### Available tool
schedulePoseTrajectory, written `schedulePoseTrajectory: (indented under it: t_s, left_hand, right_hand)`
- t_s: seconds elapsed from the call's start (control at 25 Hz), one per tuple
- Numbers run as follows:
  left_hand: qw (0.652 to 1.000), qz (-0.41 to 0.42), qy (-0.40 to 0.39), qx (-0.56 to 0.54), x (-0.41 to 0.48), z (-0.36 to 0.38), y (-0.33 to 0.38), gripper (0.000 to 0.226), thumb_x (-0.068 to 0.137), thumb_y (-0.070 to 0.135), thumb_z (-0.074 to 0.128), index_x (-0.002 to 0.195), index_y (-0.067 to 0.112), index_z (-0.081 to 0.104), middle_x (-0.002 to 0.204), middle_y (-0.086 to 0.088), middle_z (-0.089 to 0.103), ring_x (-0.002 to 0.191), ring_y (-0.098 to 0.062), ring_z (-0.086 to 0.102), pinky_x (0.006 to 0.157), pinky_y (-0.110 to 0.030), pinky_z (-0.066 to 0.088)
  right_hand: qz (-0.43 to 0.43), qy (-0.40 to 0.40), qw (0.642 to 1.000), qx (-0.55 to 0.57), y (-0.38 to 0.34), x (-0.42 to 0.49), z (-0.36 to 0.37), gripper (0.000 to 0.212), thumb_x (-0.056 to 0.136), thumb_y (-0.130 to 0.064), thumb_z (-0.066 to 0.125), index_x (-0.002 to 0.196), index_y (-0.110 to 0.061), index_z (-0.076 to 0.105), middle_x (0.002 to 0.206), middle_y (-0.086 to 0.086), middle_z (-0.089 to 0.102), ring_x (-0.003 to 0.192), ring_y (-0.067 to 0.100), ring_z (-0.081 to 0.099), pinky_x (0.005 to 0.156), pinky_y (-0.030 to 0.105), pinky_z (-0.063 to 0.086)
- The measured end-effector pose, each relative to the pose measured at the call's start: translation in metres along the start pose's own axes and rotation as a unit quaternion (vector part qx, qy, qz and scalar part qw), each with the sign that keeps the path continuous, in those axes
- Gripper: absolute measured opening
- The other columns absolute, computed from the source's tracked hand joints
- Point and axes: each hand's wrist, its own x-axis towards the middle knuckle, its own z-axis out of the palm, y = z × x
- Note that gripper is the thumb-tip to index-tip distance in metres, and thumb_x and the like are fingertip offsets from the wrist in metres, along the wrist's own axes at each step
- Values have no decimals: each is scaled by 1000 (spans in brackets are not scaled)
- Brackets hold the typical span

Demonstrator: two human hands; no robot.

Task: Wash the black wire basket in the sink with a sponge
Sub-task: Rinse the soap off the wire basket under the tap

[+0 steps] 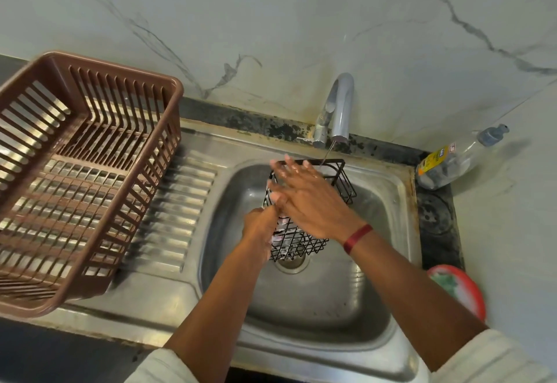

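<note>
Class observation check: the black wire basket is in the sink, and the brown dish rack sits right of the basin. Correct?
Not quite. The head view shows the brown dish rack left of the basin, on the drainboard; the black wire basket is in the sink.

Brown plastic rack (126, 68) left; clear bottle (449, 161) lying right; red tub (465, 286).

Wire basket (304, 245) in sink (316, 301), under tap (339, 105). Dish rack (90, 171) on drainboard (180, 201), left of sink. Bottle (452, 159) on worktop (437, 217), rear-right corner. Dish (470, 292) right of sink, probably holding a scrubber (446, 283).
</note>
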Motion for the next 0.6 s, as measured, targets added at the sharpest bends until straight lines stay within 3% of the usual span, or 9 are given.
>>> schedulePoseTrajectory:
  t_s: [0.04, 0.12, 0.16, 0.24, 0.4, 0.52, 0.56, 0.6]
  left_hand:
    - [1000, 0, 0, 2, 0, -1, 0, 30, 86, 40, 74, 101, 14, 68, 105, -10, 70, 92, -23, 59, 79, -37, 50]
    - [1000, -7, 2, -10, 1, -6, 1, 13, 92, 26, 68, 91, 13, 69, 95, -7, 68, 81, -20, 55, 92, -41, 51]
    - [1000, -14, 1, -19, 3, -9, 1, 11, 94, 21, 64, 87, 13, 68, 89, -5, 65, 74, -17, 52, 91, -39, 51]
    - [999, -8, 0, -34, 5, -12, 2, 14, 97, 18, 60, 85, 14, 67, 85, -3, 60, 72, -16, 49, 72, -34, 49]
    - [999, 6, 1, -43, 5, -12, 2, 13, 97, 20, 60, 89, 13, 67, 86, -4, 60, 73, -15, 49, 65, -32, 43]
    - [999, 28, -11, -30, 7, -13, 0, 7, 96, 19, 63, 93, 12, 66, 91, -4, 61, 68, -13, 44, 62, -30, 41]
    - [998, 44, -25, -21, 7, -14, -1, 6, 95, 16, 65, 99, 12, 66, 95, -5, 62, 70, -14, 46, 64, -32, 46]
    - [998, 59, -34, -12, 6, -15, -2, 15, 93, 15, 68, 108, 11, 65, 101, -7, 64, 76, -19, 51, 77, -39, 54]
  right_hand:
    - [-15, 5, 1000, 10, 0, -2, -1, 60, 100, -50, 8, 149, -24, 30, 161, -2, 12, 150, 18, 6, 123, 46, 6]
    - [62, 34, 997, 42, 20, -7, -5, 56, 102, -48, 13, 150, -25, 30, 160, -3, 21, 148, 17, 18, 120, 41, 19]
    - [116, 55, 991, 49, 32, -11, -5, 54, 103, -48, 16, 150, -25, 31, 159, -3, 26, 146, 17, 24, 118, 40, 25]
    - [161, 81, 982, 49, 42, -17, -5, 52, 104, -48, 21, 147, -24, 38, 155, -2, 36, 143, 21, 35, 113, 40, 32]
    - [56, 124, 991, 4, 31, -21, 3, 50, 102, -44, 24, 140, -21, 47, 147, 3, 44, 142, 26, 36, 118, 49, 25]
    - [167, 110, 976, 81, 37, -12, -7, 47, 106, -36, 26, 151, -22, 31, 155, 5, 35, 134, 25, 48, 105, 42, 47]
    - [199, 99, 969, 106, 41, -7, -10, 48, 107, -36, 27, 152, -22, 28, 157, 5, 31, 138, 24, 44, 105, 40, 44]
    - [207, 90, 965, 129, 43, -3, -13, 47, 107, -36, 28, 152, -21, 30, 158, 5, 31, 142, 22, 36, 111, 41, 37]
